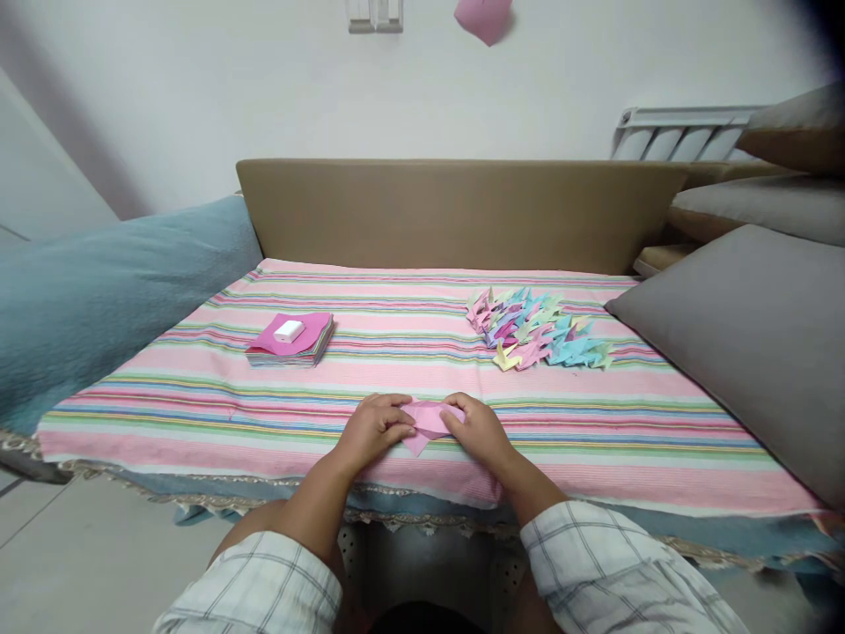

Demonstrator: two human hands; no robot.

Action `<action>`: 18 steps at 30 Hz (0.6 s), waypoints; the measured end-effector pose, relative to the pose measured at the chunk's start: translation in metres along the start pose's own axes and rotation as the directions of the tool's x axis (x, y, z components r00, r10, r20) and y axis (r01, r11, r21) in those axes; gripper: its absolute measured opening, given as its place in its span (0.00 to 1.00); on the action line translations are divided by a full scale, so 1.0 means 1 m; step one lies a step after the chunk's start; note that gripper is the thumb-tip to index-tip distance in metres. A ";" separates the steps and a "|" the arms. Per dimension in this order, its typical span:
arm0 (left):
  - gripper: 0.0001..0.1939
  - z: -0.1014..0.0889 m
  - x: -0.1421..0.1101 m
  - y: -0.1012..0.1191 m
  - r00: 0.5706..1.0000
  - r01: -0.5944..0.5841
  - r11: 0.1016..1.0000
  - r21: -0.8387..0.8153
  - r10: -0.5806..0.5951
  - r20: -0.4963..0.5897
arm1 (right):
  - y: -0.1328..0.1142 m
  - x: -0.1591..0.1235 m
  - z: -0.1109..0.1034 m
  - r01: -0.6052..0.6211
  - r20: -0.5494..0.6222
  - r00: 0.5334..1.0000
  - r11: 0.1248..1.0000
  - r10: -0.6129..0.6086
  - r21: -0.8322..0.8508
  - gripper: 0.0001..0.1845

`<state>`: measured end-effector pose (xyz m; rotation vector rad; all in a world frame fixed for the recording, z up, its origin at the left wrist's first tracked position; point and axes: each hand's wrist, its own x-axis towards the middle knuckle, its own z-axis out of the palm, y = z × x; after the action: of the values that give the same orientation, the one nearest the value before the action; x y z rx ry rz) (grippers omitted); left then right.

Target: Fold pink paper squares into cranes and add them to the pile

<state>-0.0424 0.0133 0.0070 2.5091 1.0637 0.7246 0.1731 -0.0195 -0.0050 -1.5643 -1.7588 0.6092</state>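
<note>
A small pink sheet of paper (426,421), partly folded, lies on the striped cloth (396,370) near its front edge. My left hand (373,427) presses on its left side with the fingers curled and pinching the paper. On the right side, my right hand (479,429) does the same, fingertips bent down onto the fold. Both hands meet over the paper and hide part of it.
A stack of coloured paper squares (290,343) with a small white block (289,331) on top lies at the back left. Several folded paper cranes (534,330) are heaped at the back right. Grey cushions (745,335) lie right, a blue blanket (112,291) left.
</note>
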 end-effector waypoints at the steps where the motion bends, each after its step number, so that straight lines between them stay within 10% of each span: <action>1: 0.06 -0.001 0.000 -0.002 1.000 0.002 1.000 -0.007 -0.002 0.009 | 0.000 0.000 0.000 0.001 -0.001 1.000 1.000 -0.001 0.000 0.11; 18: 0.07 -0.002 0.004 0.000 0.995 -0.017 0.999 0.052 0.011 0.103 | -0.005 0.000 -0.002 -0.004 0.005 1.000 1.000 0.004 -0.009 0.12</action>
<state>-0.0407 0.0163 0.0099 2.5703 1.0438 0.5720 0.1717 -0.0204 0.0003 -1.5737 -1.7652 0.6085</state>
